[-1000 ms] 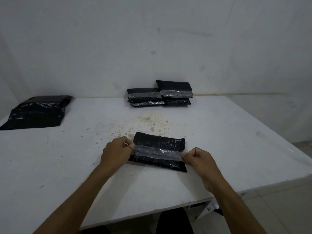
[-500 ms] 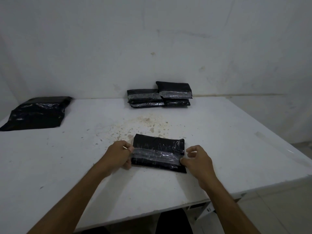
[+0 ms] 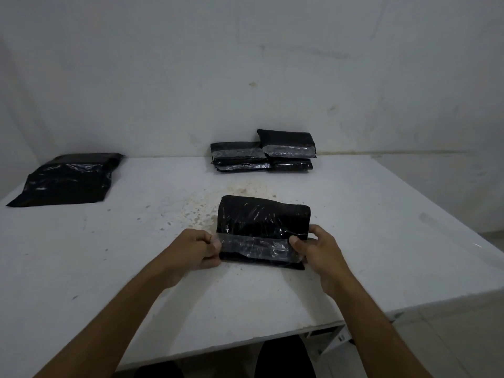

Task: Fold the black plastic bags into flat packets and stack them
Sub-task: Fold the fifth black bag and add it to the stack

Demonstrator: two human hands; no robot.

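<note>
A white table [image 3: 114,268] fills most of the view. Its top has a patch of brown stains [image 3: 240,190] and small specks near the middle. Behind it stands a white wall [image 3: 245,64] with some marks and faint cracks. At the lower right a pale tiled floor [image 3: 463,336] is visible.

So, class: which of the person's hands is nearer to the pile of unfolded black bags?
Left. The left hand grips the packet's end facing the pile of unfolded bags; the right hand holds its other end, farther away.
</note>
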